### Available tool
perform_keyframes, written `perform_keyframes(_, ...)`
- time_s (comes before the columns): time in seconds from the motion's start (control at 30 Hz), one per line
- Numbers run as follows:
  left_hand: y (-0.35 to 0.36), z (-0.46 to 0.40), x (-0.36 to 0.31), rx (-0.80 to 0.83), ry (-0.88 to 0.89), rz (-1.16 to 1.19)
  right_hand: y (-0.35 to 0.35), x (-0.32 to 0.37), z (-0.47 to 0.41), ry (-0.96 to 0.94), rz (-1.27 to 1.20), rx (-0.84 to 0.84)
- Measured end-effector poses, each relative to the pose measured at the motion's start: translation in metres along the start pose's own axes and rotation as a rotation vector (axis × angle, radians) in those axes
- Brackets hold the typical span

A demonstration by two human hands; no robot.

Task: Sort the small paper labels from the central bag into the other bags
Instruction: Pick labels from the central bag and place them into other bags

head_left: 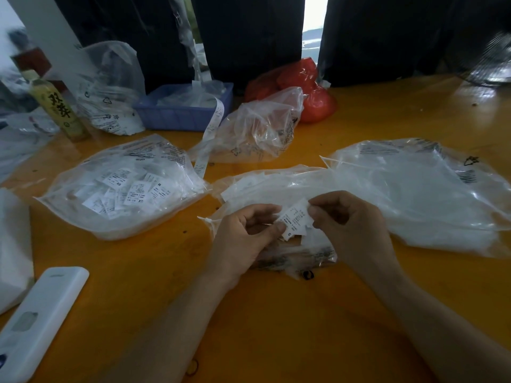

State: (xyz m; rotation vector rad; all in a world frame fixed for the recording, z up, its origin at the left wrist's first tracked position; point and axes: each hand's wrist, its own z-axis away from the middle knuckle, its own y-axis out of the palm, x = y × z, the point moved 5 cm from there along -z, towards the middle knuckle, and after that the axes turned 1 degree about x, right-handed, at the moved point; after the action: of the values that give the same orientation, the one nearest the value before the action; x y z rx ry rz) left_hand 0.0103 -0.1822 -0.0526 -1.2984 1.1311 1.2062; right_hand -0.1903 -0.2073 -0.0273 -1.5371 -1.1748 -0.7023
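A small white paper label (293,219) marked "S" is held above the central clear bag (276,186). My left hand (246,236) pinches its lower left corner with the thumb. My right hand (348,219) pinches its upper right edge. To the left lies a clear bag (83,217) full of labels marked "XS" and "M". A large clear bag (431,194) lies to the right. Another crumpled clear bag (260,134) sits behind the central one.
On the orange table (276,313) a white remote-like device (41,319) lies at the lower left. A bottle (59,109), a blue tray (182,111) with a label strip (210,131), and a red bag (307,87) stand at the back.
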Motion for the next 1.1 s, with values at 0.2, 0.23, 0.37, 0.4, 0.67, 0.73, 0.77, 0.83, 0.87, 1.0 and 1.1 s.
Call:
perform_keyframes(0.2,-0.003,-0.005,0.003,-0.033,0.042,0.05,0.003,-0.002,0.0,0.022,-0.013,0.057)
perform_keyframes(0.23,-0.005,-0.005,0.003,-0.044,0.055,0.047,0.003,-0.002,0.0,0.021,-0.016,0.059)
perform_keyframes(0.37,-0.018,-0.004,-0.006,-0.159,0.133,-0.012,0.001,-0.005,-0.001,0.037,-0.038,0.04)
perform_keyframes(0.4,-0.025,-0.004,-0.011,-0.21,0.175,-0.049,0.001,-0.005,-0.002,0.037,-0.034,0.033)
perform_keyframes(0.67,-0.152,-0.006,-0.054,-0.888,0.212,-0.866,-0.008,0.0,-0.003,-0.022,0.111,-0.053)
perform_keyframes(0.73,-0.178,-0.008,-0.043,-0.895,0.083,-0.965,-0.015,0.005,-0.005,-0.103,0.267,-0.098)
perform_keyframes(0.77,-0.185,-0.009,-0.038,-0.902,0.032,-1.002,-0.019,0.008,-0.007,-0.16,0.384,-0.127)
perform_keyframes(0.83,-0.195,-0.015,-0.03,-0.886,-0.057,-1.082,-0.032,0.01,-0.011,-0.212,0.596,-0.184)
perform_keyframes(0.87,-0.196,-0.02,-0.027,-0.848,-0.112,-1.158,-0.039,0.007,-0.014,-0.189,0.686,-0.203)
perform_keyframes(1.0,-0.195,-0.032,-0.02,-0.764,-0.368,-1.373,-0.065,-0.008,-0.025,-0.023,0.912,-0.226)
perform_keyframes(1.1,-0.195,-0.037,-0.021,-0.73,-0.443,-1.367,-0.078,-0.019,-0.031,0.083,0.967,-0.185)
